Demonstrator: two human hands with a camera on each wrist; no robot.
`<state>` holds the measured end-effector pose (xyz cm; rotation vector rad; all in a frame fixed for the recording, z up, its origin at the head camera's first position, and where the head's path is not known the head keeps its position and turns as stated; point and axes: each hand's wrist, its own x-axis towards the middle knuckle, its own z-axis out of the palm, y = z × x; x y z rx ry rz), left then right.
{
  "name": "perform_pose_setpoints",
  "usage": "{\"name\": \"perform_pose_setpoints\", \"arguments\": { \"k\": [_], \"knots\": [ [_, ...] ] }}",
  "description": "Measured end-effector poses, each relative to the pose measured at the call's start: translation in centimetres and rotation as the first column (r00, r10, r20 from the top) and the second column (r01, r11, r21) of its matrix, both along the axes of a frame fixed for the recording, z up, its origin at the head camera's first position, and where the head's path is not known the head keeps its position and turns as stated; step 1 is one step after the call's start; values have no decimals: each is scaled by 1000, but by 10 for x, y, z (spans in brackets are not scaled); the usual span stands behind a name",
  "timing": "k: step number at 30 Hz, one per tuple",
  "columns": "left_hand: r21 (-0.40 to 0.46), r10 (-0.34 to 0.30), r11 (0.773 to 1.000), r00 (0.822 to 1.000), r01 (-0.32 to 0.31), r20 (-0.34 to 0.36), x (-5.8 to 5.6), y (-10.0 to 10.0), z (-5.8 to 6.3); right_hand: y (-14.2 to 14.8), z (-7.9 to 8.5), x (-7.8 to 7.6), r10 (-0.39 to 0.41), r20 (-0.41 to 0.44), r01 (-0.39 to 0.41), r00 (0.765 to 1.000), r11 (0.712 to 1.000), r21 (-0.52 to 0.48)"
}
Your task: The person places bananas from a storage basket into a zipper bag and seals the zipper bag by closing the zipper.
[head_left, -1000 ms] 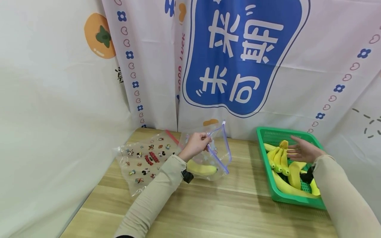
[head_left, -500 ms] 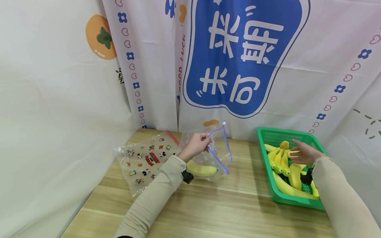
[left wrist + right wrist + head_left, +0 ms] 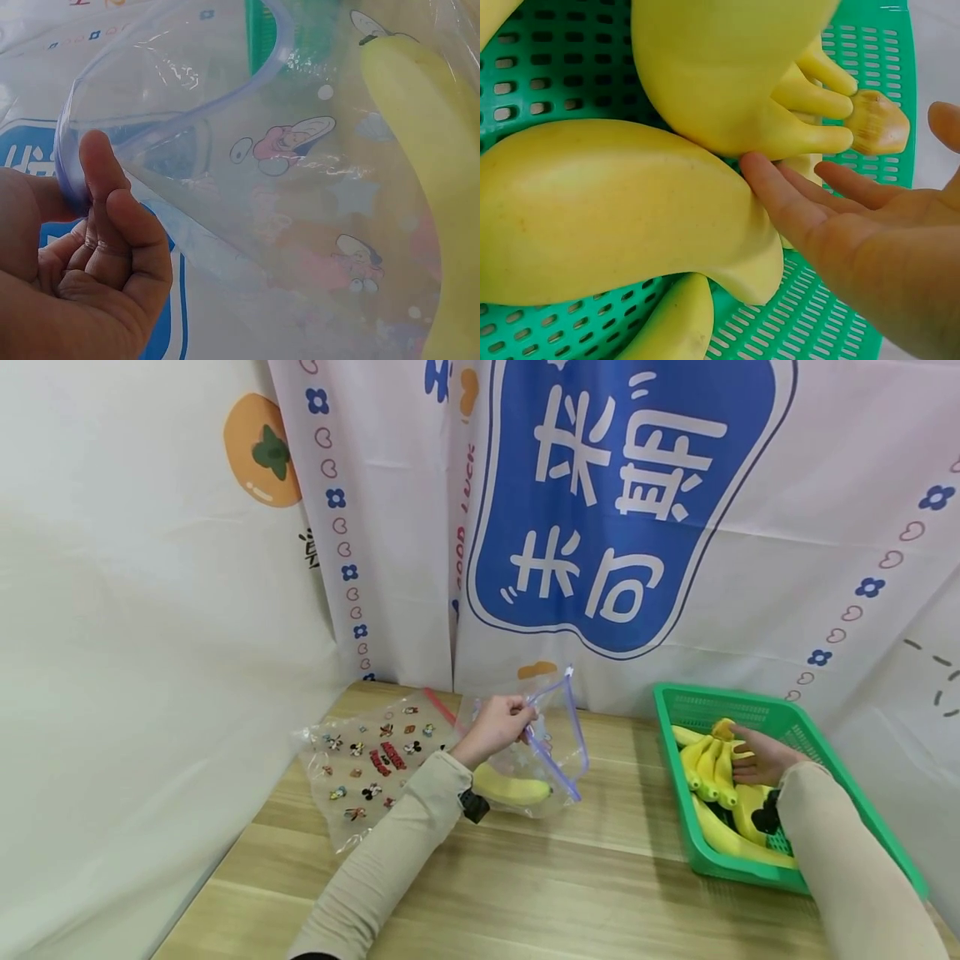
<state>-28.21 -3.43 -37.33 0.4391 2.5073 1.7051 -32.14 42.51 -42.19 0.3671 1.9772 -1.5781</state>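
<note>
One banana inside the bag in the left grip.

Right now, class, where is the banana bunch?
At the right of the head view, the bunch lies in the left half of the basket, beside the right grip.

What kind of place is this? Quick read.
Probably a makeshift tabletop workspace, curtained off: printed cloth hangs right behind a wood-grain table, which holds a green basket of bananas and a purple-edged zip bag.
</note>
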Motion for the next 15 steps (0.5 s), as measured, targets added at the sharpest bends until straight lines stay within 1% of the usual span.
{"name": "perform_pose_setpoints", "arguments": {
  "k": [4, 9, 15],
  "knots": [
    [5, 2, 1000, 1000, -2, 3, 0, 1, 0, -2, 0, -1, 14, -4, -14, 1000, 1000, 19],
    [-1, 6, 1000, 1000, -6, 7, -1, 1, 0, -4, -3, -2, 26, 12, -27, 1000, 999, 25],
    [-13, 9, 1000, 1000, -9, -11, -2, 1, -2, -4, -6, -3, 51, 20, -52, 998, 998, 42]
  ]
}}
